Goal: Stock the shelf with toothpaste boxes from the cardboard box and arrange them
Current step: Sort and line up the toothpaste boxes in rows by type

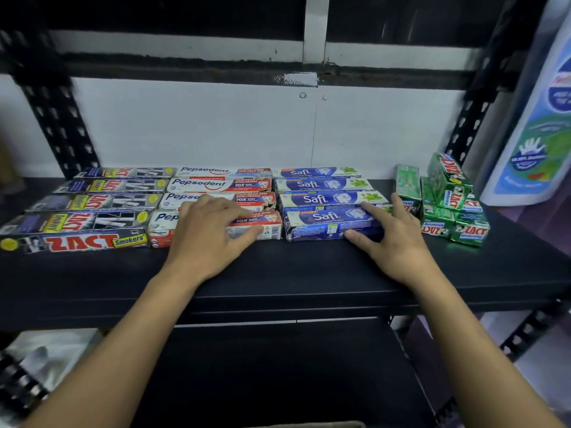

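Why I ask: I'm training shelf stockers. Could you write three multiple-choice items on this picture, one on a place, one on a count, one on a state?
1. Where on the shelf do the green boxes stand? A left end; B middle; C right end.
2. How many blue boxes show? A two; B four; C six.
3. The right hand: A hangs idle; B holds the front blue box; C is out of view.
Answers: C, they sit right of every other box; B, four lie one behind another; B, its thumb is on the box's front and its fingers on top.
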Demonstrator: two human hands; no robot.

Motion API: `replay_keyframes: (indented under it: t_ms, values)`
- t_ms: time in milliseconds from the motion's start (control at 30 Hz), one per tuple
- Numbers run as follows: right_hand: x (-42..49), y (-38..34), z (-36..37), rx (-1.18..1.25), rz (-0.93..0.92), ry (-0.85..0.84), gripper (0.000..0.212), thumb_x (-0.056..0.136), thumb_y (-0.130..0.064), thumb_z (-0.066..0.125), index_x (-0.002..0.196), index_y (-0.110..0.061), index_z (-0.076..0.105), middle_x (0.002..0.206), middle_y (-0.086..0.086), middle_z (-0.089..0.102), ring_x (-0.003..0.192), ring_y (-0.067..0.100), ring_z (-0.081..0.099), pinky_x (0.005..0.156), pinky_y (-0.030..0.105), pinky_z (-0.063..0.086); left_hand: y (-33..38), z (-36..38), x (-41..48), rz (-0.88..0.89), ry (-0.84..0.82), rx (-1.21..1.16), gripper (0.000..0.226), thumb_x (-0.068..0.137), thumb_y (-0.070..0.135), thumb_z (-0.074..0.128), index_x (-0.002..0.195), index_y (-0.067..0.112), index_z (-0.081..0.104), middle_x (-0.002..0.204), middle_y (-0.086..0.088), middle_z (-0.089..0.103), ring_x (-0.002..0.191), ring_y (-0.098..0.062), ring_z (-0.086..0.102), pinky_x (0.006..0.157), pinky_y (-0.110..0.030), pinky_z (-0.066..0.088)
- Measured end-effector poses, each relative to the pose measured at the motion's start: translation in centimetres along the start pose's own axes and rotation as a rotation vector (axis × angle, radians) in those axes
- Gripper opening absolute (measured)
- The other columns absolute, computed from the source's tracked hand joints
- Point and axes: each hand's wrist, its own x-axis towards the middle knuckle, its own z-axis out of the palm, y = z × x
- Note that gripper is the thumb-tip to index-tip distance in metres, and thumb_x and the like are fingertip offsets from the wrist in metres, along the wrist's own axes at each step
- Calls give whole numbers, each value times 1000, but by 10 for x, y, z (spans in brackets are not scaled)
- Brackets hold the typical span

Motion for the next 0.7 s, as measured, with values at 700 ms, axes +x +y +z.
replay_keyframes:
  t_ms: [700]
  values:
    - [-3, -7, -1, -64, 21, -2, 82, 75, -80, 51, 147, -44, 36, 163, -1, 13, 142, 36, 18, 113, 45, 28, 2, -17, 10, 30, 66, -6, 44, 87, 63, 47, 102, 32, 74, 111, 14, 71, 107, -16, 58, 94, -38, 32]
